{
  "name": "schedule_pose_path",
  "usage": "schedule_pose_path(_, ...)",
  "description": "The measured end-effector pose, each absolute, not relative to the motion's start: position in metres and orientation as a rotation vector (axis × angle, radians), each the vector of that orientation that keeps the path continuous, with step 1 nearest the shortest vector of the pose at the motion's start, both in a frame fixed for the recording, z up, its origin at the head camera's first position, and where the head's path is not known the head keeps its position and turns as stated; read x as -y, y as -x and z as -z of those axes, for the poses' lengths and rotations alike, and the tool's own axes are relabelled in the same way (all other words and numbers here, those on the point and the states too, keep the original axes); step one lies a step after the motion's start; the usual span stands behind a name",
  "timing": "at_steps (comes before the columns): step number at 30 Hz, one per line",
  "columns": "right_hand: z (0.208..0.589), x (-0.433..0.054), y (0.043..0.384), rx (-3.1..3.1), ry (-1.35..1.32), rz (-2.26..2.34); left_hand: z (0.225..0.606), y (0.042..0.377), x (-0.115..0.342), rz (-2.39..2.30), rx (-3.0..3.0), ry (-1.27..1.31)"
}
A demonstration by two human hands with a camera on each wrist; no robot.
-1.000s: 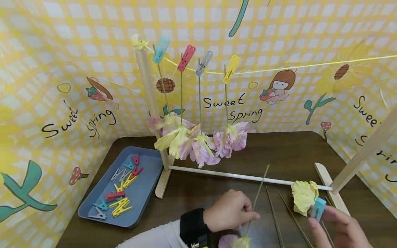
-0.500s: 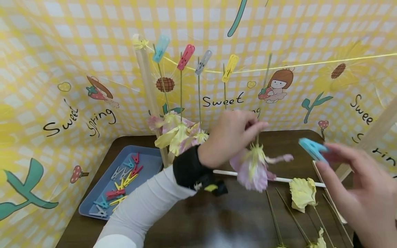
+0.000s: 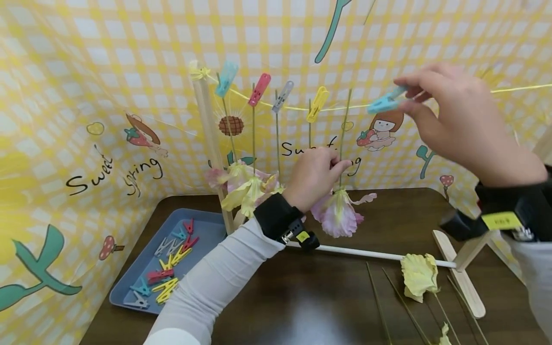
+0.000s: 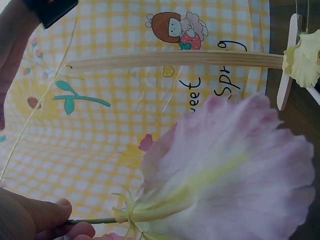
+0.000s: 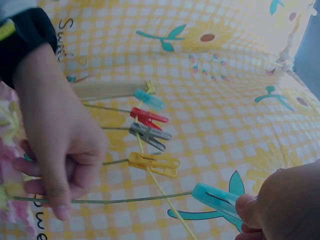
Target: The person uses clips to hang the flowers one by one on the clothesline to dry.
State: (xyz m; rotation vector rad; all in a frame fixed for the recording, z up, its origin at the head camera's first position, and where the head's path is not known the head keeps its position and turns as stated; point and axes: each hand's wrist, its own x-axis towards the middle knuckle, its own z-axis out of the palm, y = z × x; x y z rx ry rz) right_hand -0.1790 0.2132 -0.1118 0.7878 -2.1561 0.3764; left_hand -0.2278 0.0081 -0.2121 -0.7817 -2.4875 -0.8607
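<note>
My left hand point(image 3: 315, 175) pinches the green stem of a pink flower point(image 3: 339, 215), which hangs head down. The upper part of that stem point(image 3: 346, 115) crosses the yellow string point(image 3: 293, 107), right of the yellow clothespin point(image 3: 317, 104). Between thumb and fingers my right hand point(image 3: 453, 115) holds a light blue clothespin point(image 3: 384, 103), pointing left beside the string. In the right wrist view, the tip of this clothespin point(image 5: 215, 196) overlaps the stem's end. Blue, red and grey clothespins point(image 3: 282, 97) also sit on the string, with flowers hanging below; my left hand partly hides these flowers.
A blue tray point(image 3: 125, 282) with several loose clothespins stands at the left. Wooden posts point(image 3: 204, 124) and a white bar point(image 3: 366, 252) form the rack. A yellow flower point(image 3: 418, 277) and several stems lie at the front right of the dark table point(image 3: 267, 306).
My left hand has lifted the pink flower from the table up to the string. My right hand has risen from the lower right to the string, carrying the blue clothespin.
</note>
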Motion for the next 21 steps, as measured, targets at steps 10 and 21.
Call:
schedule_pose_path(10,0.079,-0.202,0.21,2.339,-0.822,-0.313,0.213,0.232,-0.01,0.827,2.51,0.72)
schedule_pose_path(21,0.069,-0.192,0.224,2.454,-0.828,-0.23,0.216,0.235,-0.009,0.836,2.541,0.728)
